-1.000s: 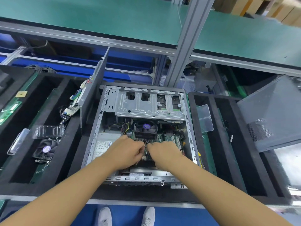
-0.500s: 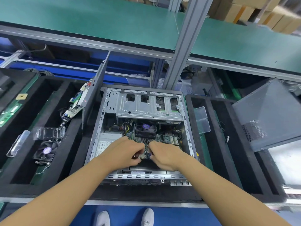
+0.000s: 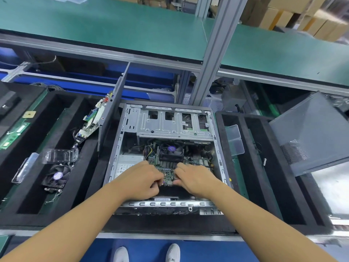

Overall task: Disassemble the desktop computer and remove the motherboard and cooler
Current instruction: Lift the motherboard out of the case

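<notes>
1. Left hand (image 3: 140,179) was in, fingers curled, pinching the green motherboard's (image 3: 168,172) near edge.
2. That board lay inside the open grey metal computer case (image 3: 170,127), with the black fan cooler (image 3: 171,151) mounted farther back.
3. Right hand (image 3: 196,178) gripped the same edge.

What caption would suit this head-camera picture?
Left hand and right hand grip the motherboard, cooler on it, inside the open desktop case.

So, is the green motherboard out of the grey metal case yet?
No, the green motherboard lies inside the grey metal case, under the black fan cooler.
</notes>
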